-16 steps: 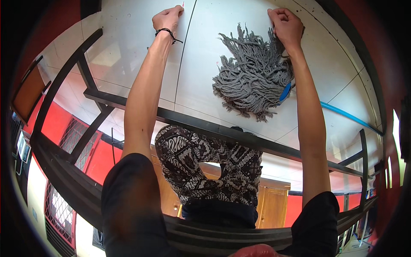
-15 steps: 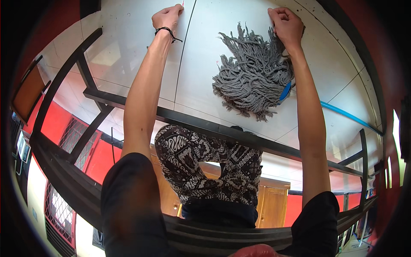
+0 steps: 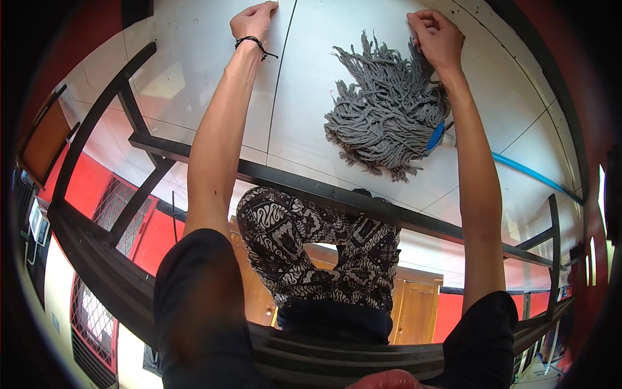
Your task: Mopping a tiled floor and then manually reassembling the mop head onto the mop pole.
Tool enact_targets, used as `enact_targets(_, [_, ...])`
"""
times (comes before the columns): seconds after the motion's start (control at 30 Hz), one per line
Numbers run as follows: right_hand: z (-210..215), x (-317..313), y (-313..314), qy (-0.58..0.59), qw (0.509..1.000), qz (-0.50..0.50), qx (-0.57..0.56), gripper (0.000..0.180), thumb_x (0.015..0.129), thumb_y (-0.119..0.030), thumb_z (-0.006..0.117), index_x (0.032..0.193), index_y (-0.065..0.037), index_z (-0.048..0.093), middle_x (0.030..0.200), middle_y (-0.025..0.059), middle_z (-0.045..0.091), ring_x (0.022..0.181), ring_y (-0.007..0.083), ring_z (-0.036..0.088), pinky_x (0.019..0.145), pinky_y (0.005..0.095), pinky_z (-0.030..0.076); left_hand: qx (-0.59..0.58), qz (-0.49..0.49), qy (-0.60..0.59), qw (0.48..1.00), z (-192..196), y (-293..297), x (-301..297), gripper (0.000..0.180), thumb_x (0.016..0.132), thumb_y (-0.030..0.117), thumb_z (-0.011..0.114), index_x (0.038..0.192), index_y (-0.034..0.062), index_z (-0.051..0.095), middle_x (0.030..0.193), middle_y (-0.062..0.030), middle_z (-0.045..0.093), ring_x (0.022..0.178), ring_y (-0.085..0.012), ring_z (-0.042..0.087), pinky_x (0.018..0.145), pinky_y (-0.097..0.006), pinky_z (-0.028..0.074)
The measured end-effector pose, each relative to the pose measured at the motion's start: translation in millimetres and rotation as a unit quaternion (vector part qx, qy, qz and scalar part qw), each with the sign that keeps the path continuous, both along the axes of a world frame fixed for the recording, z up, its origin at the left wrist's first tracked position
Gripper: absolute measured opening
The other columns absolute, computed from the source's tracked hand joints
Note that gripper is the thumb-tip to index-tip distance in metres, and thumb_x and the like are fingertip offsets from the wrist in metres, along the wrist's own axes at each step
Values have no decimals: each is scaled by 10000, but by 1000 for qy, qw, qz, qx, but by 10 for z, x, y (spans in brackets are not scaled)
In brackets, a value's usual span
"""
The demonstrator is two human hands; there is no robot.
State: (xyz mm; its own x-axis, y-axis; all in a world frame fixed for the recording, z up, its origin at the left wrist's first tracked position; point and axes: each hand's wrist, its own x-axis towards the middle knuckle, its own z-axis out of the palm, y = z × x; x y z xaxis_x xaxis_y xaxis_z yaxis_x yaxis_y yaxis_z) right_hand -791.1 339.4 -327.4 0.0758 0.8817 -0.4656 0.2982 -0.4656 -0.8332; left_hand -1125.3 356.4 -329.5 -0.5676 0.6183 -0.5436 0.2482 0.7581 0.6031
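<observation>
My left hand (image 3: 251, 22), with a black cord bracelet (image 3: 258, 47) at its wrist, reaches over the pale tiled floor at the top edge. Its fingers are closed in a pinch, and what they hold is too small to name. My right hand (image 3: 437, 40) is closed too, thumb against curled fingers, beside the upper strands of a grey string mop head (image 3: 392, 113). Whether anything is in that pinch cannot be made out. The mop lies with its strands fanned out. A blue clamp (image 3: 436, 135) and a light blue handle (image 3: 534, 175) show on either side of my right forearm.
A dark metal bar (image 3: 324, 190) of a bench frame crosses below my forearms. My legs in patterned trousers (image 3: 285, 253) are behind it. Dark bench slats (image 3: 350, 356) run along the bottom. A wooden cabinet (image 3: 416, 308) and red wall panels (image 3: 452, 318) stand beyond.
Both hands keep nearly the same place and stay closed. The left has shifted slightly upward, and the small pinkish tip at its fingers barely shows now. The view has tilted a little.
</observation>
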Motion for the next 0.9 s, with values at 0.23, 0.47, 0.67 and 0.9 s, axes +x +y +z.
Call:
enact_targets(0.23, [495, 244, -768, -376, 883, 250, 130, 313, 847, -271, 717, 1083, -71, 668, 984, 113, 626, 940, 309, 609, 801, 398, 512, 103, -417, 112, 896, 354, -682, 468, 172, 824, 284, 733, 882, 122, 748, 843, -18, 716, 668, -161, 660, 634, -294, 528])
enact_targets(0.47, [102, -610, -1016, -202, 904, 284, 250, 253, 737, 4, 610, 973, -56, 678, 926, 93, 614, 906, 293, 601, 779, 401, 521, 171, -602, 83, 776, 398, -1162, 765, 128, 817, 210, 730, 925, 143, 713, 883, -12, 689, 769, -210, 667, 714, -336, 502])
enact_targets(0.67, [-45, -1674, -108, -234, 885, 269, 300, 89, 765, -55, 625, 837, -56, 678, 959, 105, 671, 877, 294, 669, 713, 400, 575, 161, -483, 196, 838, 331, -643, 36, 103, 770, 199, 732, 860, 159, 704, 808, 20, 700, 631, -195, 650, 633, -326, 485])
enact_targets(0.9, [2, -1999, 182, -232, 879, 248, 335, 117, 828, -108, 619, 911, -66, 691, 883, 92, 673, 833, 267, 667, 698, 386, 546, 226, -506, 277, 785, 419, 108, -244, 107, 805, 188, 726, 828, 84, 737, 848, -66, 716, 757, -255, 665, 709, -366, 491])
